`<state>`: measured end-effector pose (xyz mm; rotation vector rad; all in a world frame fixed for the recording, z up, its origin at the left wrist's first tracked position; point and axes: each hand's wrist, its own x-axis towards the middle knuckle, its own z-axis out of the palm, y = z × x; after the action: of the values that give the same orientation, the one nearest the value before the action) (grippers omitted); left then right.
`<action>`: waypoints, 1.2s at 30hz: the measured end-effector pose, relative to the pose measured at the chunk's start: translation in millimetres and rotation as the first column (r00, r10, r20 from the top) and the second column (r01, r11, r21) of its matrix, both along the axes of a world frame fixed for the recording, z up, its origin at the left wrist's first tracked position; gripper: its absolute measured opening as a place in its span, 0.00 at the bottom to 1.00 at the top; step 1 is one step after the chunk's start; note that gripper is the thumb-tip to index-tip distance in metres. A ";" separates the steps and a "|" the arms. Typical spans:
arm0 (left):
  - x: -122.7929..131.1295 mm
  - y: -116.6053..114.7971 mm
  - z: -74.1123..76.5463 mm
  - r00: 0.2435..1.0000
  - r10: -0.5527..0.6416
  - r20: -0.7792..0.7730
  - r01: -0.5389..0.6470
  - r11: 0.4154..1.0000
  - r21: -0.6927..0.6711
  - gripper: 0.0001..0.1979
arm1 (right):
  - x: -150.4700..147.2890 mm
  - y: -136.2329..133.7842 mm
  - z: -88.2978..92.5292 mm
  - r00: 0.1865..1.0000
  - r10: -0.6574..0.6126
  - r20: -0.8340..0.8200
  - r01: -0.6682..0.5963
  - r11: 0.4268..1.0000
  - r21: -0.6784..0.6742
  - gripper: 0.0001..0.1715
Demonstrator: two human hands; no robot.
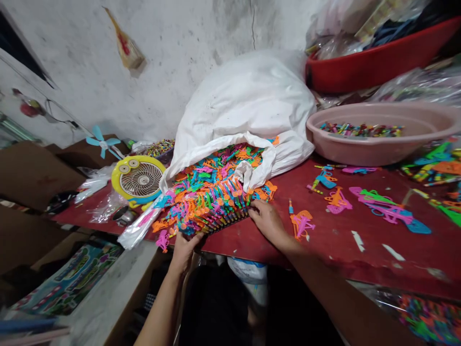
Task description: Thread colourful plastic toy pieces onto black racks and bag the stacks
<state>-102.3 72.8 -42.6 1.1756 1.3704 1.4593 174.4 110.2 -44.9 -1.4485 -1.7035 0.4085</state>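
A long row of small colourful plastic toys (pixel 219 209), with striped stick ends packed side by side, lies along the table's front edge. My left hand (pixel 184 250) grips its left end, thumb along the near side. At the right end, my right hand (pixel 267 222) is closed on the same row, fingers partly hidden behind it. Just behind, loose plastic toys (pixel 212 168) in orange, pink, green and blue spill from the mouth of a big white sack (pixel 245 101). A pink toy piece (pixel 163 240) lies beside my left hand.
The red table (pixel 324 240) holds scattered toys (pixel 389 206) on the right. A pink basin (pixel 367 144) with striped pieces stands behind them, below a red basin (pixel 374 62). To the left are a yellow fan (pixel 139 180) and a metal cup (pixel 124 216).
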 end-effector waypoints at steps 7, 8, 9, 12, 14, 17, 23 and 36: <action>-1.1 21.1 -12.3 0.992 0.075 0.098 -0.075 0.997 0.000 0.27 | -8.0 -9.9 -1.9 0.993 0.031 0.117 -0.028 0.999 -0.024 0.09; -0.5 22.5 -11.4 0.994 0.067 0.089 -0.065 0.998 -0.019 0.25 | -8.8 -11.2 -0.7 0.991 0.031 0.131 -0.027 0.999 -0.030 0.09; 0.3 23.4 -9.9 0.995 0.056 0.079 -0.054 0.998 -0.035 0.23 | -9.8 -12.3 0.5 0.989 0.029 0.146 -0.024 0.999 -0.033 0.09; 1.9 24.0 -5.3 0.998 0.044 0.040 -0.042 0.997 -0.062 0.20 | -13.0 -14.0 2.7 0.976 0.011 0.219 -0.002 0.999 -0.041 0.08; 1.9 24.0 -4.0 0.999 0.042 0.009 -0.041 0.997 -0.065 0.21 | -15.1 -13.8 2.5 0.961 -0.004 0.278 0.017 0.999 -0.047 0.07; 0.8 24.1 -4.8 1.000 0.009 -0.020 -0.010 0.999 -0.054 0.22 | -16.6 -12.3 -0.1 0.944 -0.010 0.330 0.030 0.998 -0.056 0.07; 1.9 23.2 -5.7 0.999 0.015 -0.030 -0.017 0.999 -0.036 0.23 | -13.4 -9.4 -4.3 0.970 0.004 0.241 0.006 0.999 -0.041 0.07; -0.7 28.4 -19.6 0.988 0.118 -0.099 -0.120 0.993 -0.013 0.23 | -13.9 -5.4 -12.6 0.979 -0.002 0.205 -0.003 1.000 0.026 0.07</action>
<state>-103.0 101.1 -62.2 1.1840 1.5417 1.4847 160.5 104.8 -57.5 -1.5140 -1.8644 0.2429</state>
